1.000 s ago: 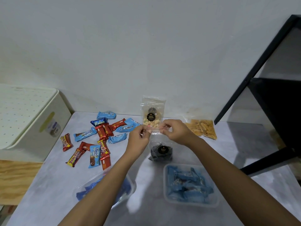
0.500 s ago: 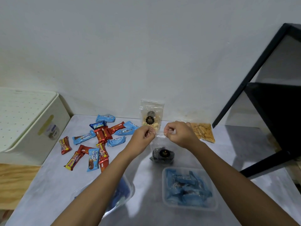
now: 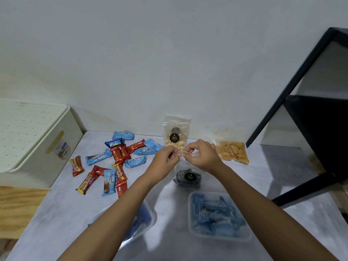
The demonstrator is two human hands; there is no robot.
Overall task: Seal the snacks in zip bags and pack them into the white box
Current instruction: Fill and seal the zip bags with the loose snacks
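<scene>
Clear zip bag (image 3: pixel 185 167) holding dark round snacks, upright on the bench (image 3: pixel 62 210) at centre, its top strip pinched between my two hands. My left hand (image 3: pixel 166 157) and right hand (image 3: pixel 202 157) both have their fingers closed on the bag's mouth, thumbs against forefingers. The hands now sit nearly touching at the middle of the strip; a second ago they gripped it further apart. I judge from this that the seal is being pressed shut along its length and is close to done, though the clear plastic does not show whether the zip has fully caught. The bag also stands slightly nearer to me than before, and the view has tipped upward a little.

Just behind my hands, against the far wall, stands a sealed bag of pale biscuits (image 3: pixel 176 134); to its right lies a flat bag of orange sticks (image 3: pixel 232 152). Loose wrapped bars (image 3: pixel 114 161) lie scattered to the left. Two clear tubs of blue packets sit near me, one right (image 3: pixel 216 215) and one partly under my left forearm (image 3: pixel 145 221). The white box (image 3: pixel 33 140) stands at far left, lid on, nothing packed yet as far as I can see.
</scene>
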